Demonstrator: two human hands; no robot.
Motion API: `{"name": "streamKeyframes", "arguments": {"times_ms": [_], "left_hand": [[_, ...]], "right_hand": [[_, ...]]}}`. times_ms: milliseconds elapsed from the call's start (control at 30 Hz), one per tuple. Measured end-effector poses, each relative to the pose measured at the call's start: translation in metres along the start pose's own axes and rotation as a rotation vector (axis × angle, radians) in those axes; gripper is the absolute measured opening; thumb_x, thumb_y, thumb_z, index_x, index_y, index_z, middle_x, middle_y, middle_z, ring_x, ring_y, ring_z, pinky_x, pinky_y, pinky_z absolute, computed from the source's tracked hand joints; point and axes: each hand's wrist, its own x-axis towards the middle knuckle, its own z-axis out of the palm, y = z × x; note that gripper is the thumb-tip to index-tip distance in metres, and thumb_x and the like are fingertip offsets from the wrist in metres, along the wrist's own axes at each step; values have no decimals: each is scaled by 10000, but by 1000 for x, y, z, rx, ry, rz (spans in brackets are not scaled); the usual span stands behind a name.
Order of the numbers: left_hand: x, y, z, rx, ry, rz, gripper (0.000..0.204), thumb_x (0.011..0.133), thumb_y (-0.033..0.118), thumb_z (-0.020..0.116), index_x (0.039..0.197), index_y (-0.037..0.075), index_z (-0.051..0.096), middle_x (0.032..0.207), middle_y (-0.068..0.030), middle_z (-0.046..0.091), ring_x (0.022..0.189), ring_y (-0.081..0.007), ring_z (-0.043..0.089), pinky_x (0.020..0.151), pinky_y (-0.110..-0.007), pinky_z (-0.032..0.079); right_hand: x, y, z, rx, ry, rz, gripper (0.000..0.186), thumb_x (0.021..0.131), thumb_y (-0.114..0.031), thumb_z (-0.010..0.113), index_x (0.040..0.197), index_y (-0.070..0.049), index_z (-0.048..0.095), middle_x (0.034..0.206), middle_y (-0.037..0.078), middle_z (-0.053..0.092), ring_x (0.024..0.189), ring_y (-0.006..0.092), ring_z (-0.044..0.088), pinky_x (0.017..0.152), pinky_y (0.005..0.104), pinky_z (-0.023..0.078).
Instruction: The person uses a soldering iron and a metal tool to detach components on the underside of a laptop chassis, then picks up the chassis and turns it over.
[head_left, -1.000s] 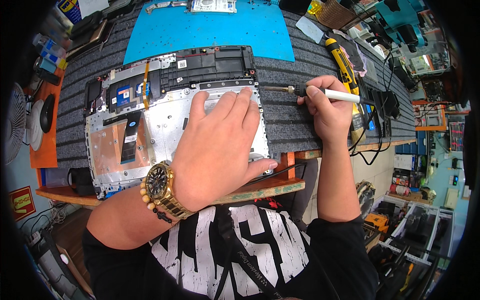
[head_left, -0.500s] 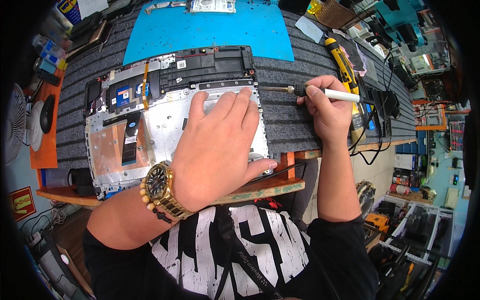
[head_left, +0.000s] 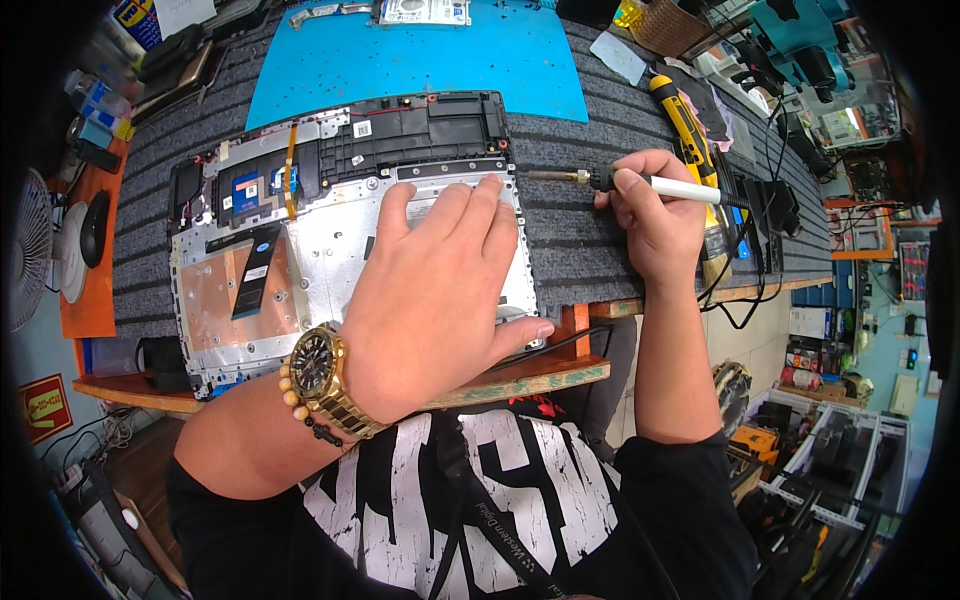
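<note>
An opened laptop palm-rest chassis, its silver metal and black plastic inner side up, lies on the grey striped mat. My left hand rests flat on its right half, fingers spread, fingertips close to the black plastic strip. In my right hand is a soldering iron with a white handle and black collar, held between thumb and fingers. Its metal shaft points left, the tip at the chassis's right edge; I cannot tell whether it touches. A black ribbon cable and an orange one lie on the chassis's left half.
Beyond the chassis is a blue work mat with small dark bits and a hard drive. Right of my hand lie a yellow-and-black tool, a brush and looping black cords. The wooden table edge runs nearest me.
The lower end of the black ribbon cable has swung slightly left. Both hands and the soldering iron stay almost in place.
</note>
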Motion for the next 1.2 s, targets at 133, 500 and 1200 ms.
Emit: {"name": "streamKeyframes", "arguments": {"times_ms": [133, 500, 1200], "left_hand": [[0, 0, 0, -4, 3, -2, 1024, 945, 703, 869, 1560, -86, 653, 1696, -243, 620, 1546, -385, 587, 1302, -670, 385], [1, 0, -3, -16, -6, 2, 1042, 924, 705, 883, 1560, -87, 650, 1684, -244, 624, 1535, -388, 590, 1304, -662, 384], [2, -2, -1, -17, 63, 31, 995, 913, 682, 908, 1482, -104, 686, 1619, -265, 684, 1473, -365, 627, 1336, -630, 366]], "right_hand": [[0, 1, 0, -37, -4, 0, 93, 1063, -47, 839, 1123, 2, 788, 883, 77, 828, 673, 57, 639, 622, 225, 482], [0, -1, 1, -40, 5, 21, 99, 1057, -51, 848, 1121, -2, 791, 879, 69, 824, 672, 57, 640, 618, 225, 480], [-5, -20, 21, -315, -155, -453, 524, 1066, -325, 927, 1441, -6, 747, 1101, 134, 848, 848, 229, 716, 833, 385, 618]]}}
